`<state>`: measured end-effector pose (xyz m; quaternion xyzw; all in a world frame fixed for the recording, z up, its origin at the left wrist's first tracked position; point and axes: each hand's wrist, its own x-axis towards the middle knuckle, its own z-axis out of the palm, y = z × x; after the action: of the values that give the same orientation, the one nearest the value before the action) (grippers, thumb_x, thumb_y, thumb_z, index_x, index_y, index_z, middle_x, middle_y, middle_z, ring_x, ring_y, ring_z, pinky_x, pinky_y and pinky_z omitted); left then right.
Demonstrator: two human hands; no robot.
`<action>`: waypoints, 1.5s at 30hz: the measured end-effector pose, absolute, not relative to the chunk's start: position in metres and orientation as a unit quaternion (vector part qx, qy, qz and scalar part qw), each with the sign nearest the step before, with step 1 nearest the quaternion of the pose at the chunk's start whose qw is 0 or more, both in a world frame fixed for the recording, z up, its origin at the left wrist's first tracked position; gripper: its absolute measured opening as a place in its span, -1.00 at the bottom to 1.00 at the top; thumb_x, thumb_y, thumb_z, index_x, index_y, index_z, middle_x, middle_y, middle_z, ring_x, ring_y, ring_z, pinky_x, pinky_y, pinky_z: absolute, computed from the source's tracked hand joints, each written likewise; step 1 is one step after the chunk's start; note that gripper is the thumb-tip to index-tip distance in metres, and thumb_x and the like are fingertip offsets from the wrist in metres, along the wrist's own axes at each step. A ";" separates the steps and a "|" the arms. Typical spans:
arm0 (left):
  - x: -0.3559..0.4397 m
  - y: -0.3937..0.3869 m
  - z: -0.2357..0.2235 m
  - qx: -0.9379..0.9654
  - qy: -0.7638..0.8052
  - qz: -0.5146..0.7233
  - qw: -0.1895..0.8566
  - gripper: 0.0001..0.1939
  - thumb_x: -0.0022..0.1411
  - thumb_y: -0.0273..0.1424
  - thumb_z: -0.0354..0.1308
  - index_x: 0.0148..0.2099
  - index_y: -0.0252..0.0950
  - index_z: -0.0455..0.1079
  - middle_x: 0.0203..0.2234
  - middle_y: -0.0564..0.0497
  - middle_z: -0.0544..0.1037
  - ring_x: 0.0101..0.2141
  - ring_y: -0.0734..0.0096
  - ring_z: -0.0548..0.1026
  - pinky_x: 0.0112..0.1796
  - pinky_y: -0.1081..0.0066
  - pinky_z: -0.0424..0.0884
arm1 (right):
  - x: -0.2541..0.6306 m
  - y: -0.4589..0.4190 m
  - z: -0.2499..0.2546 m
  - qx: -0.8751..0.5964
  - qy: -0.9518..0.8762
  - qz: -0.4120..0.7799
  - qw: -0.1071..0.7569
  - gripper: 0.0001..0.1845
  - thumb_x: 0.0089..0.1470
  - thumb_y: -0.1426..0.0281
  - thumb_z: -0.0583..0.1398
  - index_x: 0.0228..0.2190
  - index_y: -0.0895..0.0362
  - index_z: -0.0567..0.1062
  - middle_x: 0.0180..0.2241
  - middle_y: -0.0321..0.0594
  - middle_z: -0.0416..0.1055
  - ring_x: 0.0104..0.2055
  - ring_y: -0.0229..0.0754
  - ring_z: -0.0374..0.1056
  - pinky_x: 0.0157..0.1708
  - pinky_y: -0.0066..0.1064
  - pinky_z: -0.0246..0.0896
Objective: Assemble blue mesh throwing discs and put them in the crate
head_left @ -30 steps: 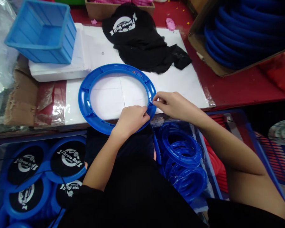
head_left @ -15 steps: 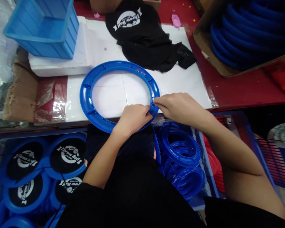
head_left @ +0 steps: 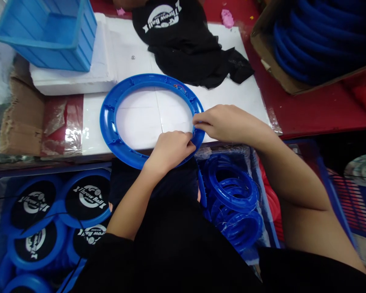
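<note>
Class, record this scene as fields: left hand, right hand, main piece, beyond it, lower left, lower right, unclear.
left hand: closed over the near right part of the blue ring
right hand: fingertips pinched at the ring's right side
main piece: blue ring, thin wires at its far right
beyond it: black cloth printed "Throw Ball"
lower left: printed discs
lower right: more blue rings
unclear: anything between the right fingertips
</note>
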<state>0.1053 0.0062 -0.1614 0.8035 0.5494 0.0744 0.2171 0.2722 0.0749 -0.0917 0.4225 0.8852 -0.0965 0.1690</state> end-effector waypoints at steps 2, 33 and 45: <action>0.106 0.006 -0.161 0.803 0.550 0.075 0.217 -0.68 0.41 -0.34 -0.01 -0.13 -0.29 0.59 -0.25 -0.16 0.69 -0.28 0.15 0.62 -0.30 0.30 0.30 | 0.276 0.080 -0.096 0.427 0.884 -0.116 0.153 -0.69 0.35 0.33 0.07 -0.22 0.04 0.62 -0.30 -0.15 0.58 -0.30 -0.09 0.38 -0.33 -0.29 -0.03; 0.110 -0.003 -0.156 0.854 0.495 0.007 0.161 -0.71 0.51 -0.47 -0.10 0.12 -0.31 0.38 -0.22 -0.17 0.67 -0.24 0.13 0.67 -0.27 0.30 0.45 | 0.288 0.133 -0.116 0.391 0.858 -0.323 0.081 -0.74 0.21 0.23 0.19 -0.43 0.11 0.52 -0.47 -0.31 0.37 -0.36 -0.23 0.21 -0.32 -0.37 0.07; 0.096 -0.009 -0.157 0.888 0.442 -0.039 0.122 -0.60 0.49 -0.49 -0.04 0.29 -0.38 0.35 -0.25 -0.23 0.67 -0.27 0.06 0.69 -0.30 0.24 0.51 | 0.292 0.109 -0.129 0.463 0.821 -0.334 0.010 -0.76 0.15 0.32 0.20 -0.34 0.13 0.67 -0.37 -0.22 0.58 -0.30 -0.18 0.38 -0.24 -0.34 0.19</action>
<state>0.0959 -0.0089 -0.1569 0.8878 0.4419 -0.0392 0.1223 0.2920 0.1088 -0.1288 0.4632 0.8210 -0.3336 0.0102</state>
